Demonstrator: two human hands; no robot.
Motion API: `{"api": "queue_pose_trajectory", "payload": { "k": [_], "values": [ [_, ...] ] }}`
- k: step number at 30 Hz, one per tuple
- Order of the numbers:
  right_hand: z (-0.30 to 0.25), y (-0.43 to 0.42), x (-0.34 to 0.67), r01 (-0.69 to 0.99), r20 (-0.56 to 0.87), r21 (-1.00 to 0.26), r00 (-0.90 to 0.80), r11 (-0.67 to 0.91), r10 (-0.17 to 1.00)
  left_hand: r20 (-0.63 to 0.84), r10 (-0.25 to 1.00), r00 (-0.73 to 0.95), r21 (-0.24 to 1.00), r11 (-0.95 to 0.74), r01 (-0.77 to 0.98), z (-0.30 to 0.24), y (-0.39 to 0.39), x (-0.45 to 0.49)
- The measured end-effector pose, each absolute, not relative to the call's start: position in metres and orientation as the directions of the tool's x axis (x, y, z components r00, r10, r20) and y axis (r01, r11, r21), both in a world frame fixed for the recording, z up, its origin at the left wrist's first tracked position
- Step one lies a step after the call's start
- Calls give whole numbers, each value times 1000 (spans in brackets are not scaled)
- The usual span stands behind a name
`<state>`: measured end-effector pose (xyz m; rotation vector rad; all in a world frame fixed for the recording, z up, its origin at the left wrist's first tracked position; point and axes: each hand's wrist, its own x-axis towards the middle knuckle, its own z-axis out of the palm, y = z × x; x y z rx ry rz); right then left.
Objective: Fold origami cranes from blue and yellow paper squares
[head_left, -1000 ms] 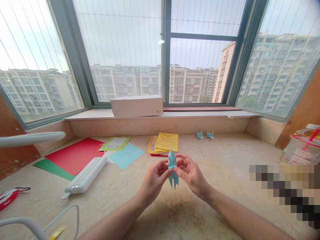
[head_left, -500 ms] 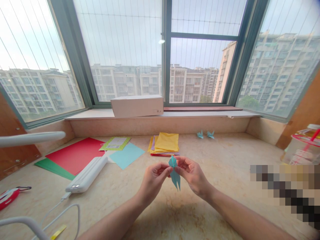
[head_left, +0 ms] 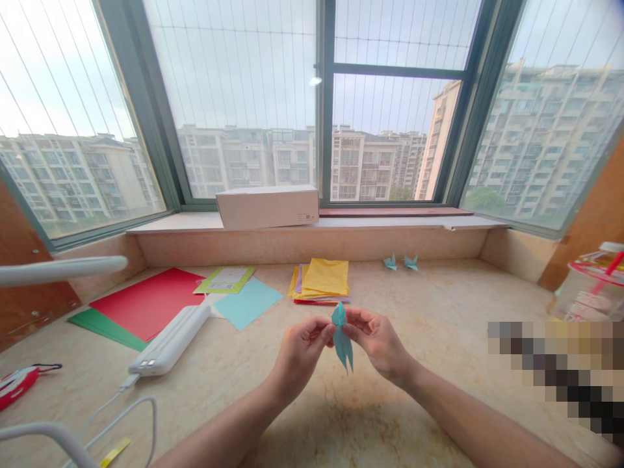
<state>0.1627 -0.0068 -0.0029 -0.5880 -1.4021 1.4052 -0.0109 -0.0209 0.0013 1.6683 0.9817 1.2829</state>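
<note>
A light-blue folded origami paper (head_left: 343, 344) is held upright above the table, its two narrow points hanging down and its upper part pinched between both hands. My left hand (head_left: 307, 341) grips its left edge between thumb and fingers. From the other side, my right hand (head_left: 373, 338) is closed on the paper, thumb in front and fingers curled behind. Two small blue paper cranes, a left crane (head_left: 390, 262) and a right crane (head_left: 411, 262), stand at the back of the table. Just beyond my hands lies a stack of yellow, purple and red paper (head_left: 324, 278).
To the left lie red paper (head_left: 151, 302), green paper (head_left: 104, 328), a light-blue sheet (head_left: 247, 304), a green-edged packet (head_left: 227, 280) and a white power bank (head_left: 170, 341) with a cable. A red cutter (head_left: 17, 385) is at far left. A plastic cup (head_left: 592, 292) stands right.
The upper part of the folded paper now looks narrower and more pointed, with its flaps brought closer together. The paper has shifted slightly right; both hands keep hold of it.
</note>
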Motion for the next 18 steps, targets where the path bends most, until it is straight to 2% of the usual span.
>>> {"api": "queue_pose_trajectory", "payload": {
  "k": [10,18],
  "values": [
    [-5,-3,165,-347,237,-934,-416,88,878,305,901,308,948,-318,-8,5,-23,-11],
    [-5,-3,164,-329,235,-939,-405,99,883,299,886,353,953,-293,-73,6,-24,-11]
  ]
}}
